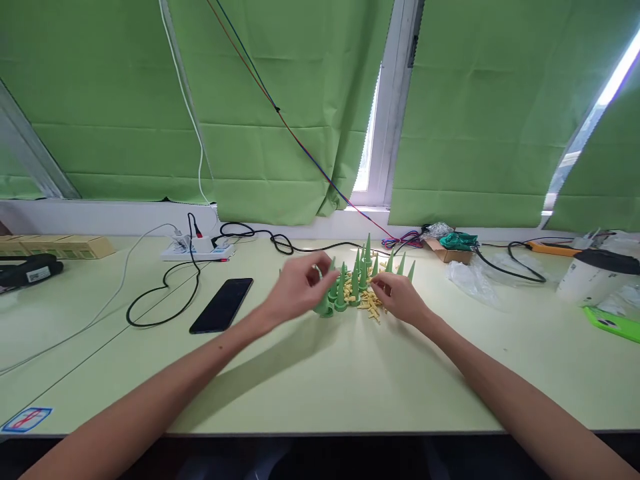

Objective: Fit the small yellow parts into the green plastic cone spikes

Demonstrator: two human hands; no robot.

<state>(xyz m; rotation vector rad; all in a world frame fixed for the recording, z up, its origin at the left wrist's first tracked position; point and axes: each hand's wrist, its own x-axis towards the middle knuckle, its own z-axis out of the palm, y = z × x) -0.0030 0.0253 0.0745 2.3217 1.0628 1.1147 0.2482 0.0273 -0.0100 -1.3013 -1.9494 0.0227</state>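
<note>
Several green pointed cones with round bases stand in a cluster on the table, one green cone at its front. Small pale-yellow pieces lie loose among and in front of them. At the left side of the cluster, my left hand is curled, thumb and fingers drawn together, with green showing by the fingers; what it grips is partly hidden. My right hand is on the right side, its fingertips pinched together just over the yellow pieces. Whatever lies between those fingertips is too small to make out. More cones rise behind this hand.
Left of my arms lie a black phone and a looped black cable from a power strip. At the back right sits a small cardboard box beside a clear plastic bag. A lidded cup stands near a green phone.
</note>
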